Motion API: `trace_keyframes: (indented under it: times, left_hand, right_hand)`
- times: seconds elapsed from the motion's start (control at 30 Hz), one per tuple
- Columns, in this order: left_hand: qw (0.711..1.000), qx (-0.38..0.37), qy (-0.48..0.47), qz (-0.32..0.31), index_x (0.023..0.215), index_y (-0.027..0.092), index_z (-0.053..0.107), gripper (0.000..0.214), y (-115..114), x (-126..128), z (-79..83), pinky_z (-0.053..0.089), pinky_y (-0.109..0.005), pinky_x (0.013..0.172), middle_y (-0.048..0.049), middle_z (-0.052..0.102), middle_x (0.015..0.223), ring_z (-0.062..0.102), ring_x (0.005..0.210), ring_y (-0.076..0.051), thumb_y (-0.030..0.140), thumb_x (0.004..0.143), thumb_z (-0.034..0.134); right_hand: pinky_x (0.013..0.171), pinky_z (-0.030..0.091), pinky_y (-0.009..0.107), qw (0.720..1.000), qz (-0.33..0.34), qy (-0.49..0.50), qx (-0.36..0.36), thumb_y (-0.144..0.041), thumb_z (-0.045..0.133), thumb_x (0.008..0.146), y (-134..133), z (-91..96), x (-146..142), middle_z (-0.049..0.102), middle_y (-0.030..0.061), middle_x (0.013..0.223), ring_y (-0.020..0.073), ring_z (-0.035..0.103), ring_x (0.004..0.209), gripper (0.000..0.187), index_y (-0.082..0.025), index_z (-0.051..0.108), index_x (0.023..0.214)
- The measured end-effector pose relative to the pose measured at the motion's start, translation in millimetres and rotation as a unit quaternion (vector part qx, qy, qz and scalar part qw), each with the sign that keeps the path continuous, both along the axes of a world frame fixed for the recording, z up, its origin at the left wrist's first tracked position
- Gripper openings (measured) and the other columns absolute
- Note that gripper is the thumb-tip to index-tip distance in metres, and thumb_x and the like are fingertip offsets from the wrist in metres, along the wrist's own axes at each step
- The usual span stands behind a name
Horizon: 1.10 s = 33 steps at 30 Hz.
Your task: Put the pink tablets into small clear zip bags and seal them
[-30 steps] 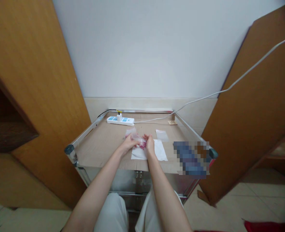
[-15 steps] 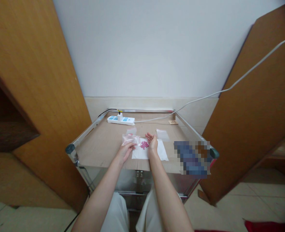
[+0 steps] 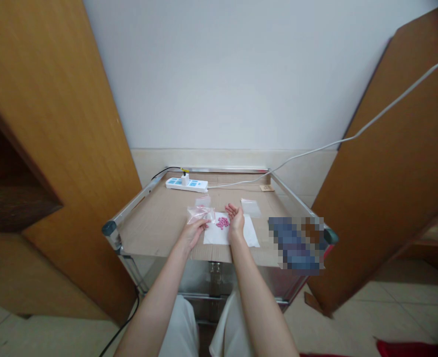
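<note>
A white wall (image 3: 222, 74) rises behind a metal-framed bench (image 3: 152, 228) topped with brown cardboard, and a tall wooden panel (image 3: 55, 124) stands open on the left, with a second wooden panel (image 3: 390, 148) on the right. A pixelated patch (image 3: 296, 245) hides whatever lies at the near right of the bench. Along the far edge sits a white power strip (image 3: 187, 185) with a plug in it, and a white cable (image 3: 289, 158) runs from it up to the right.

Near the middle of the bench lies a sheet of white paper (image 3: 249, 238), with a small heap of pink tablets (image 3: 222, 222) on it. The left hand (image 3: 192, 234) is closed lightly on a clear zip bag (image 3: 200, 214), which sits just left of the tablets. The right hand (image 3: 236, 219) is open and cupped palm up, just right of the tablets, with nothing visible in it. Two more clear bags lie farther off: one (image 3: 203, 201) beyond the left hand, the other (image 3: 250, 208) at the far right of the paper.
</note>
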<state>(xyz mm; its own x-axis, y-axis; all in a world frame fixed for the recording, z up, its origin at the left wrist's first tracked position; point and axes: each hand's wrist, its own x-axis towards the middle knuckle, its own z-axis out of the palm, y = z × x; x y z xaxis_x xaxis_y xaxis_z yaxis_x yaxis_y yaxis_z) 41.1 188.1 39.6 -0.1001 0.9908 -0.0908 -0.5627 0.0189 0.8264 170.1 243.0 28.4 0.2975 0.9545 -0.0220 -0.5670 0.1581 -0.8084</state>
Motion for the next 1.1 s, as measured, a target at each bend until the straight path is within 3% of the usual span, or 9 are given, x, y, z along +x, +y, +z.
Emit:
trace_keyframes:
  times: [0.23, 0.4, 0.5, 0.67, 0.8, 0.9, 1.1]
  left_hand:
    - [1.0, 0.007, -0.008, -0.002, 0.068, 0.011, 0.061, 0.021, 0.3, -0.9, -1.1, 0.041, -0.019, 0.055, -0.0022, 0.063, 0.065, 0.057, 0.062, -0.01, 0.006, 0.048, 0.066]
    - [1.0, 0.014, -0.005, -0.014, 0.072, 0.011, 0.062, 0.023, 0.0, -0.8, -0.9, 0.043, -0.019, 0.06, -0.0031, 0.064, 0.07, 0.058, 0.066, -0.011, 0.005, 0.05, 0.065]
    - [1.0, 0.016, 0.001, -0.012, 0.073, 0.011, 0.063, 0.024, -0.8, -1.4, -0.5, 0.043, -0.02, 0.062, -0.0036, 0.064, 0.072, 0.058, 0.068, -0.011, 0.004, 0.05, 0.065]
    - [0.999, 0.026, -0.001, -0.022, 0.072, 0.011, 0.062, 0.025, -0.2, -1.8, -1.1, 0.043, -0.019, 0.063, -0.0029, 0.065, 0.072, 0.058, 0.066, -0.01, 0.002, 0.049, 0.063]
    - [0.999, 0.039, -0.009, -0.027, 0.075, 0.011, 0.062, 0.028, 0.2, -1.3, -1.0, 0.043, -0.019, 0.065, -0.0029, 0.065, 0.074, 0.058, 0.064, -0.009, 0.001, 0.049, 0.063]
    - [0.998, 0.059, -0.008, -0.032, 0.083, 0.013, 0.06, 0.034, -1.4, -1.9, 0.6, 0.044, -0.02, 0.067, -0.0037, 0.064, 0.081, 0.059, 0.069, -0.01, 0.001, 0.05, 0.064]
    - [0.997, 0.065, -0.026, -0.045, 0.096, 0.016, 0.053, 0.035, -5.3, -3.4, 5.3, 0.046, -0.026, 0.071, -0.0077, 0.061, 0.095, 0.059, 0.084, -0.017, 0.01, 0.063, 0.061]
  right_hand:
    - [0.067, 0.044, 0.026, 0.998, 0.013, -0.035, 0.043, -0.038, 0.04, 0.072, -14.8, 10.5, -3.1, 0.064, 0.004, 0.072, 0.0139, 0.059, 0.073, 0.028, -0.017, 0.058, 0.074]
    - [0.052, 0.044, 0.023, 0.984, 0.034, -0.168, 0.046, -0.036, 0.053, 0.065, -33.3, 16.2, -6.5, 0.062, 0.0052, 0.082, 0.0142, 0.056, 0.068, 0.028, -0.017, 0.056, 0.086]
    - [0.049, 0.043, 0.024, 0.965, 0.019, -0.253, 0.065, -0.038, 0.054, 0.064, -39.2, 14.9, -8.8, 0.06, 0.0063, 0.085, 0.0147, 0.055, 0.066, 0.03, -0.017, 0.056, 0.085]
    - [0.061, 0.042, 0.028, 0.905, -0.026, -0.41, 0.109, -0.039, 0.053, 0.066, -47.8, 16.4, -10.9, 0.059, 0.0072, 0.077, 0.0161, 0.052, 0.067, 0.027, -0.015, 0.057, 0.076]
    - [0.062, 0.04, 0.028, 0.88, -0.018, -0.459, 0.12, -0.039, 0.052, 0.067, -51.7, 17.9, -11.4, 0.058, 0.0064, 0.071, 0.0165, 0.052, 0.067, 0.025, -0.015, 0.056, 0.071]
    - [0.061, 0.04, 0.027, 0.893, -0.002, -0.434, 0.117, -0.036, 0.054, 0.066, -49.4, 15.2, -12.3, 0.058, 0.0046, 0.068, 0.0152, 0.051, 0.063, 0.021, -0.015, 0.055, 0.068]
    - [0.052, 0.04, 0.023, 0.959, 0.069, -0.265, 0.078, -0.034, 0.057, 0.061, -45.2, 15.1, -12.2, 0.056, 0.0004, 0.06, 0.0112, 0.05, 0.054, 0.02, -0.015, 0.052, 0.065]
